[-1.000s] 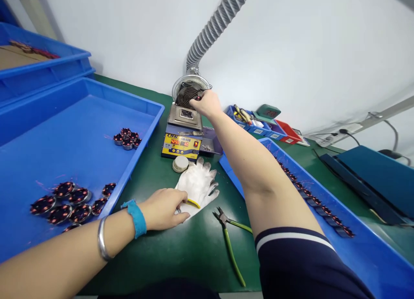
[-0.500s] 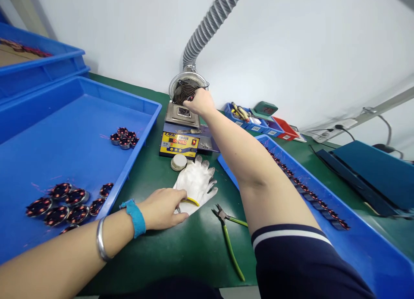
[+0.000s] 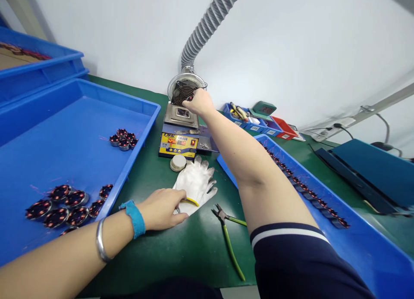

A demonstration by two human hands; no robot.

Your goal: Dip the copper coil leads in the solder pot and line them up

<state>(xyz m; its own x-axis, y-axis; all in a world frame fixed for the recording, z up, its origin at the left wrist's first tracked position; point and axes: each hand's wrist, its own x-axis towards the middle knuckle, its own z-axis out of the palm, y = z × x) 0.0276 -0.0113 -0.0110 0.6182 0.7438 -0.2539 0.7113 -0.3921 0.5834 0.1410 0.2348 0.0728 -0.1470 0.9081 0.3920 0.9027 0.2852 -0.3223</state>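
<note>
Currently the right hand [image 3: 202, 103] pinches a dark, copper-tinged part [image 3: 190, 98] before the round fan grille [image 3: 181, 94], near the yellow-fronted heating unit [image 3: 177, 146]; the left hand [image 3: 162, 209] is at the white gloves [image 3: 194, 180] on the green counter [image 3: 200, 256], its grip too hidden to tell; similar coils [image 3: 76, 198] sit clustered in the left blue tray [image 3: 71, 131]

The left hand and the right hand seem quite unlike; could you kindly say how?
The left hand lies close in, at the white gloves; the right hand is stretched out by the fan, pinching what looks like a coil part. The left wears a blue wristband and silver bangle; the right shows neither. Both hands are ungloved.
</note>
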